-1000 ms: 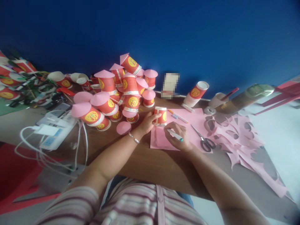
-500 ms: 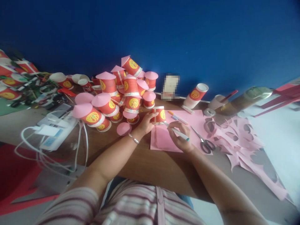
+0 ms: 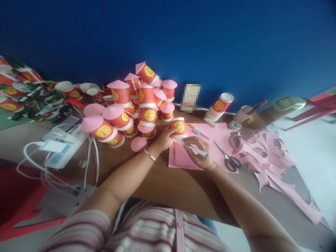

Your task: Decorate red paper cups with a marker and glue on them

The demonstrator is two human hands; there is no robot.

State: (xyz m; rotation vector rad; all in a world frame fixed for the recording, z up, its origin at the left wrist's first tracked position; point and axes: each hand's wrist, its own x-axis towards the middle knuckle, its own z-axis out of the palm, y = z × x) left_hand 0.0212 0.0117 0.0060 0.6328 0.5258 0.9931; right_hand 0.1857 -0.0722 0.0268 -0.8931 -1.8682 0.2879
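Note:
My left hand [image 3: 166,138] grips a red paper cup [image 3: 179,126] by its left side; a round yellow emblem faces me. In my right hand [image 3: 200,153] is a white marker [image 3: 196,150] with a teal end, its tip just below the cup's lower rim. Whether the tip touches the cup I cannot tell. Under both hands lie pink paper sheets [image 3: 215,134]. Black-handled scissors [image 3: 232,163] rest on the sheets' right edge, and an orange-ended marker [image 3: 202,132] lies behind my right hand.
Red cups with pink cone tops [image 3: 119,91] are piled at left. A pink disc [image 3: 139,144] lies before them. White cables [image 3: 88,164] trail from a power strip [image 3: 59,148]. Paper offcuts [image 3: 265,154], a tape roll [image 3: 234,125], a stack of cups [image 3: 219,106] and a bottle [image 3: 273,112] are at right.
The cup has turned in my left hand: its white seam faced me before, and now the yellow emblem does. My right hand with the marker has shifted slightly left.

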